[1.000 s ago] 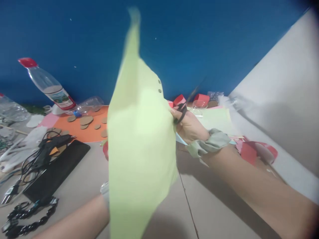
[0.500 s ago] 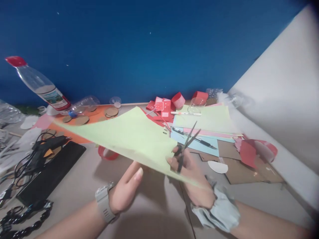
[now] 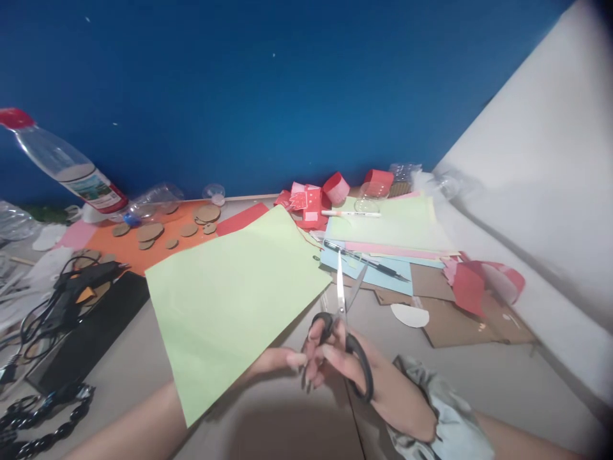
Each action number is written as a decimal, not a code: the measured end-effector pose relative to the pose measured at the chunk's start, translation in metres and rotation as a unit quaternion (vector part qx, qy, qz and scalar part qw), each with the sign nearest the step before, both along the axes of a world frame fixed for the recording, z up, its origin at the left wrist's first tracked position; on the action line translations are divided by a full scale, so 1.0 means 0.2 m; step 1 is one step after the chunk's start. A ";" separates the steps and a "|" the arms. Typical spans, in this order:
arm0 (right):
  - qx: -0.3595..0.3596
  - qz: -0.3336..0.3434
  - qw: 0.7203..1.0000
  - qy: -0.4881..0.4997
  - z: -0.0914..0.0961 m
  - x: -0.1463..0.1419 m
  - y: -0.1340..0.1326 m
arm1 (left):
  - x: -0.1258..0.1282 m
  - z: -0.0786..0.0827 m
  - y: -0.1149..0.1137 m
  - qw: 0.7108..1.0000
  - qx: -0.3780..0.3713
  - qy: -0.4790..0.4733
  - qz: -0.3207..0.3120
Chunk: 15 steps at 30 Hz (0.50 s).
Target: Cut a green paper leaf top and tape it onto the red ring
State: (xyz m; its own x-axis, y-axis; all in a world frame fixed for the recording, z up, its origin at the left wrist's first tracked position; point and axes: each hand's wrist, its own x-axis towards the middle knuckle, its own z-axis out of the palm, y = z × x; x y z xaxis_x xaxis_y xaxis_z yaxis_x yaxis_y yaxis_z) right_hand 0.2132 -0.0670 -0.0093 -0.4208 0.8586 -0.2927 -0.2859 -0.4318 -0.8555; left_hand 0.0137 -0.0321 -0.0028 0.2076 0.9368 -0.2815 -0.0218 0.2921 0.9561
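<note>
My right hand (image 3: 390, 386) is closed around the black handles of a pair of scissors (image 3: 341, 299). The blades point away from me and stand apart. A large light green sheet of paper (image 3: 234, 297) slants across my left forearm and hides the wrist and part of the hand. From under its near edge comes my left hand (image 3: 271, 361), its fingertips meeting those of the right just below the scissors. Fingers overlap there and blur slightly, so I cannot tell what the left hand grips. Paper and blades are apart.
Behind lie red paper pieces (image 3: 312, 204), a white pen (image 3: 352, 213), a black pen (image 3: 366, 260) and stacked coloured sheets (image 3: 397, 227). Cardboard (image 3: 472, 322) is at right. Leftward are an orange sheet (image 3: 129, 249) with cardboard discs, a tilted bottle (image 3: 79, 172), cables and beads (image 3: 52, 412).
The green sheet has turned and dropped over my left wrist. My right hand has moved off its edge, the scissors shifting nearer me. My left hand has moved right, toward the right hand.
</note>
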 end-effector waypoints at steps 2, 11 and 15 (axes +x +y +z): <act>0.013 -0.016 1.000 0.014 -0.01 0.03 0.03 | 0.02 0.01 0.01 0.999 -0.027 -0.031 0.001; 0.008 -0.006 0.998 0.068 -0.02 0.05 0.06 | 0.06 0.13 0.04 0.988 -0.020 -0.076 0.130; -0.006 -0.012 0.997 0.080 0.00 0.05 0.07 | 0.08 0.16 0.11 0.992 -0.070 -0.081 0.065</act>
State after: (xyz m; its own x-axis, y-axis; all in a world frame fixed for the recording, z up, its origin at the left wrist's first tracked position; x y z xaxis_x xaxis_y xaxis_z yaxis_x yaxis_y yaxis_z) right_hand 0.2233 -0.0538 -0.0092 -0.4430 0.8656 -0.2333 -0.4291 -0.4332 -0.7926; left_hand 0.0288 -0.0107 0.0284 0.1408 0.9128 -0.3833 -0.2174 0.4063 0.8875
